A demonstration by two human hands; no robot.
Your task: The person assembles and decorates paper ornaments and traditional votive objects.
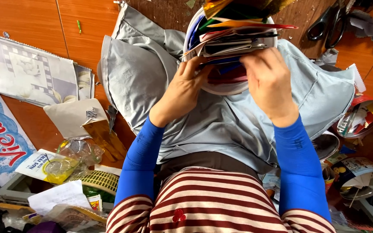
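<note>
Papers: a thick stack of coloured paper sheets and card scraps (234, 41) is held inside a round white bowl-shaped container (225, 88), just beyond both hands, resting on the cloth at the middle of the table.
Sleeves: tight blue sleeves are worn on both forearms, below them a red-and-white striped garment.
Left hand: the left hand (182, 92) is pressed against the container's near left side, fingers curled onto the stack's lower edge, gripping it.
Right hand: the right hand (268, 82) is laid over the stack's right part, fingers bent down and closed on the sheets.
Cloth: a crumpled pale grey fabric garment (221, 125) is spread under the container.
Table: a reddish-brown wooden table (35, 21) is covered at the left with printed paper and plastic wrappers.
Scissors: black-handled scissors (330, 23) are seen at the far right, well apart from the hands.
</note>
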